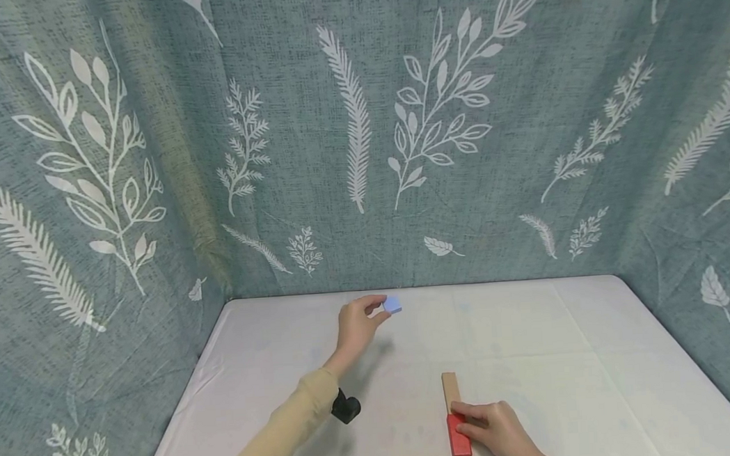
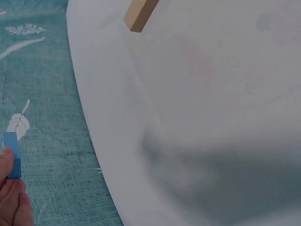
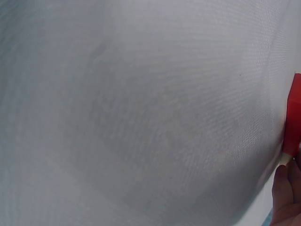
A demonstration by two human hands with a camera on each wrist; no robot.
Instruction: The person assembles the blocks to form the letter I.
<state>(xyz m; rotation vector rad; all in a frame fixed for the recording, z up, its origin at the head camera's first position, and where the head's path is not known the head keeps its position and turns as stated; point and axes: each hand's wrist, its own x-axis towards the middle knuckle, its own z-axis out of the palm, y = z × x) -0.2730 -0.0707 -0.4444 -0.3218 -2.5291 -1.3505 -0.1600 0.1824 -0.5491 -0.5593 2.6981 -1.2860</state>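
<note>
My left hand [image 1: 356, 326] pinches a small light-blue block [image 1: 392, 304] between thumb and fingers, held above the far part of the table. In the left wrist view the same blue block [image 2: 11, 153] shows at the left edge with fingertips around it. Lower right, my right hand [image 1: 496, 429] grips a red block [image 1: 459, 440] lying on the table, fingertips close to where it meets a plain wooden block [image 1: 450, 387]. The two blocks form one line end to end. In the right wrist view, fingers [image 3: 283, 193] and the red block [image 3: 294, 115] appear at the right edge.
A white cloth covers the table [image 1: 535, 343]. Green-blue curtains [image 1: 310, 154] with white leaf prints stand behind it and along both sides. A black wrist camera [image 1: 347, 407] is strapped to the left wrist below the beige sleeve [image 1: 289, 421].
</note>
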